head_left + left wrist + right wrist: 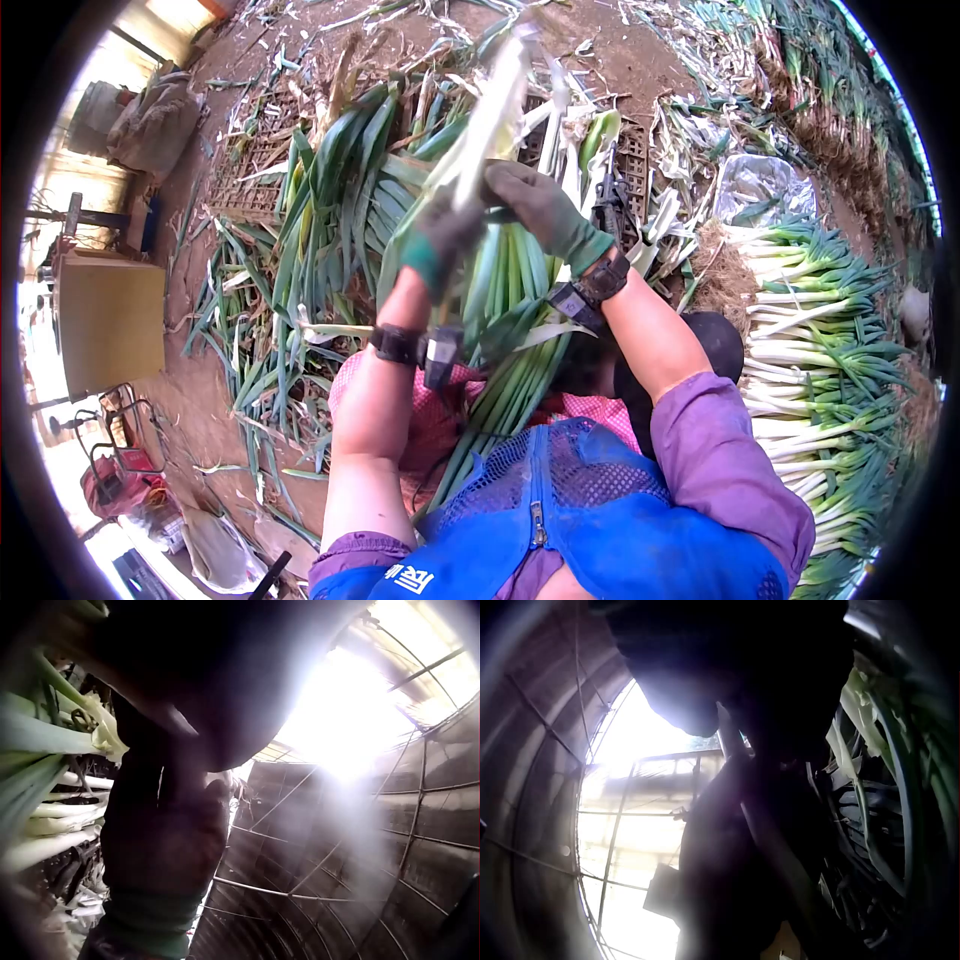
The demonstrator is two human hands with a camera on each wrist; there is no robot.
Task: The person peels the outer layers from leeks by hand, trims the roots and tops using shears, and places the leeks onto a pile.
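Note:
Both hands wear dark gloves and are raised in front of the chest in the head view. My left hand (437, 243) grips a leek (492, 120) low on its pale stalk, which is blurred with motion. My right hand (540, 208) curls round the same stalk just beside and above the left. The leek's green leaves (510, 330) trail down onto my lap. Each wrist view shows only dark glove shapes against bright light. Leek stalks (45, 742) lie at the left in the left wrist view, and leaves (900, 772) at the right in the right wrist view.
A stack of trimmed leeks (820, 330) lies at my right. Loose green leaves (330, 200) cover a flat crate (250, 170) and the dirt ahead. A cardboard box (110, 320), a grey sack (155, 120) and a red cart (120, 470) stand at the left.

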